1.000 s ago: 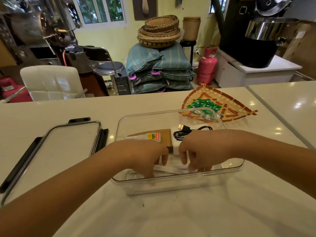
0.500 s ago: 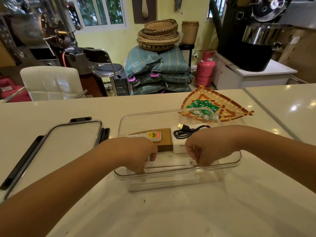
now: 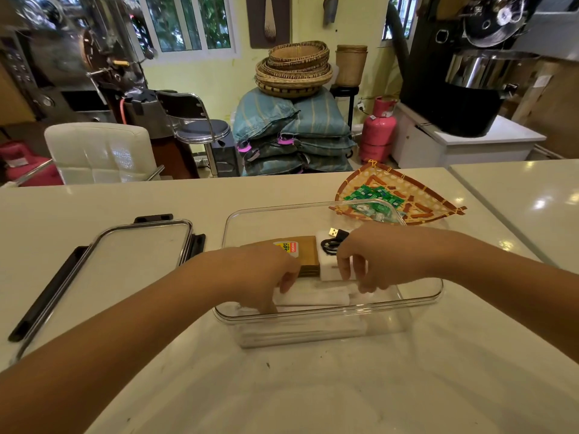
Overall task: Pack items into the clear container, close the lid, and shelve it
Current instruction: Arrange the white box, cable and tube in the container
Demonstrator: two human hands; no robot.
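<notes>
The clear container (image 3: 283,210) stands open on the white counter in front of me. Inside it lie a brown box (image 3: 308,253) with a yellow and orange label, a white block (image 3: 327,272) with a black USB cable (image 3: 336,235) on top, and a flat white packet (image 3: 316,296) along the near wall. Both my hands reach into the container. My left hand (image 3: 260,270) has its fingers on the packet's left end. My right hand (image 3: 376,258) pinches the packet's right end, thumb against the white block. The container's lid (image 3: 134,261), clear with black clasps, lies flat to the left.
A triangular woven tray (image 3: 434,203) with several green sachets (image 3: 372,195) sits behind the container on the right. The counter's far edge faces a white chair (image 3: 100,151), a stool, stacked sacks and a pink gas cylinder (image 3: 377,130). A counter seam runs at the right.
Both hands have pushed the flat white packet farther down and back inside the container, toward the brown box and white block. The right hand moved left over the cable.
</notes>
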